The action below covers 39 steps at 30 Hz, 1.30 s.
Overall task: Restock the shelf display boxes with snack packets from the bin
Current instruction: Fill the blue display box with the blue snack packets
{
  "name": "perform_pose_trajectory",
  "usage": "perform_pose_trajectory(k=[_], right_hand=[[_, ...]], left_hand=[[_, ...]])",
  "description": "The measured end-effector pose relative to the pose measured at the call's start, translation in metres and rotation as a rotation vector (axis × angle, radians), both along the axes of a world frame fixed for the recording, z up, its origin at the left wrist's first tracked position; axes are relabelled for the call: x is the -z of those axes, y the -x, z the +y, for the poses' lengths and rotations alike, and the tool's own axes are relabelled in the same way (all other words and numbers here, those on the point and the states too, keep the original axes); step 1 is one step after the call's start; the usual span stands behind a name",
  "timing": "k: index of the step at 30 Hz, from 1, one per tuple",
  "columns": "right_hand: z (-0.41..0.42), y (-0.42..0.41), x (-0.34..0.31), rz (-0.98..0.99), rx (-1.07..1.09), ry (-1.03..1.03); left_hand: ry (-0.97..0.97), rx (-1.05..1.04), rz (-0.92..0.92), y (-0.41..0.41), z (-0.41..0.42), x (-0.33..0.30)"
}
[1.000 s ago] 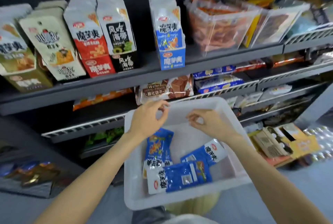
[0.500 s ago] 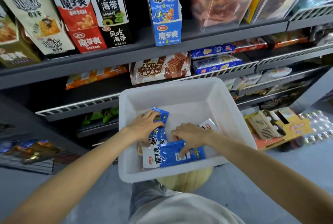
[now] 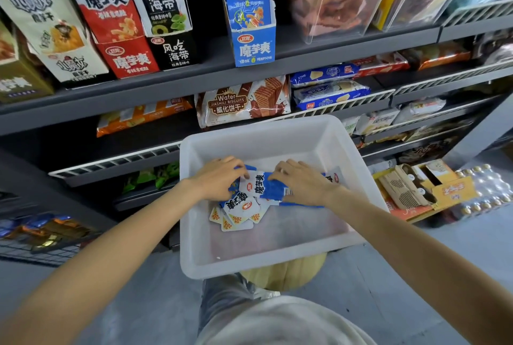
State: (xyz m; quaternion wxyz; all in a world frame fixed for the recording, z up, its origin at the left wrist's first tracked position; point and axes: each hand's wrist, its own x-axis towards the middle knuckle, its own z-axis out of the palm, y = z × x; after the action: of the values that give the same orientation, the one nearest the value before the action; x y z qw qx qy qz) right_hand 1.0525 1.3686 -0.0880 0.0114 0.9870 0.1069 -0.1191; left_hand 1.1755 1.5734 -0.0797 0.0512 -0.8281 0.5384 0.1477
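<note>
Blue-and-white foil snack packets (image 3: pixel 262 190) lie gathered toward the far middle of the white rectangular plastic bin (image 3: pixel 194 233), which sits on a pale round stool (image 3: pixel 286 275) in front of the person. A second earlier both hands were raised above the bin holding nothing, and the packets lay spread and overlapping across its floor. Both hands have since come down into the bin and drawn the packets together into a rough pile.

The left hand (image 3: pixel 219 180) has its fingers curled over the left end of the top packet, gripping it. The right hand (image 3: pixel 302 185) covers the right end of the same packet, fingers bent down over it; how many packets beneath are caught in that grip cannot be told. Several smaller packets (image 3: pixel 238 212) fan out loose at the near side of the pile, touching it.

Judgement: the pick-up is under way, not complete; nothing is lifted clear of the bin. The likely destination is the tall blue-and-white cardboard display box (image 3: pixel 251 16) on the grey shelf (image 3: pixel 166 86) above, whose printing matches the packets. The loose packets may be left behind on the lift.
</note>
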Motion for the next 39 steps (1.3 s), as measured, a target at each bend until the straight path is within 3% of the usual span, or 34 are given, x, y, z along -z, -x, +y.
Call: perform_pose_trajectory(k=[5, 9, 17, 22, 24, 26, 27, 29, 32, 34, 39], right_hand=[[0.019, -0.008, 0.003, 0.113, 0.026, 0.042], [0.017, -0.016, 0.000, 0.155, 0.064, -0.032], [-0.012, -0.002, -0.003, 0.283, 0.179, -0.178], [-0.015, -0.001, -0.012, 0.268, 0.177, -0.125], [-0.012, -0.002, -0.018, 0.091, 0.160, 0.006], [-0.011, -0.001, -0.026, -0.104, 0.259, 0.028], [-0.012, -0.001, -0.030, -0.181, 0.354, -0.095], [-0.014, 0.000, -0.042, -0.282, 0.556, -0.578], [-0.009, 0.003, -0.066, -0.245, 0.687, -1.182], [-0.003, 0.003, -0.079, -0.214, 0.690, -1.378], [-0.001, -0.006, -0.121, -0.368, 0.685, -1.558]], left_hand=[[-0.204, 0.091, -0.042, -0.001, 0.006, 0.006], [-0.147, 0.118, -0.079, 0.001, 0.003, 0.005], [-0.169, 0.118, 0.195, -0.014, 0.013, -0.024], [0.183, -0.140, 0.185, -0.013, 0.020, -0.034], [0.436, -0.345, 0.234, -0.008, 0.021, -0.038], [0.675, -0.560, 0.398, -0.004, 0.019, -0.044], [0.771, -0.649, 0.498, -0.003, 0.018, -0.049], [0.905, -0.748, 0.624, -0.005, 0.015, -0.058], [0.978, -0.757, 0.673, -0.007, 0.012, -0.071], [1.013, -0.734, 0.686, -0.006, 0.010, -0.084], [1.185, -0.624, 0.657, -0.012, 0.000, -0.143]])
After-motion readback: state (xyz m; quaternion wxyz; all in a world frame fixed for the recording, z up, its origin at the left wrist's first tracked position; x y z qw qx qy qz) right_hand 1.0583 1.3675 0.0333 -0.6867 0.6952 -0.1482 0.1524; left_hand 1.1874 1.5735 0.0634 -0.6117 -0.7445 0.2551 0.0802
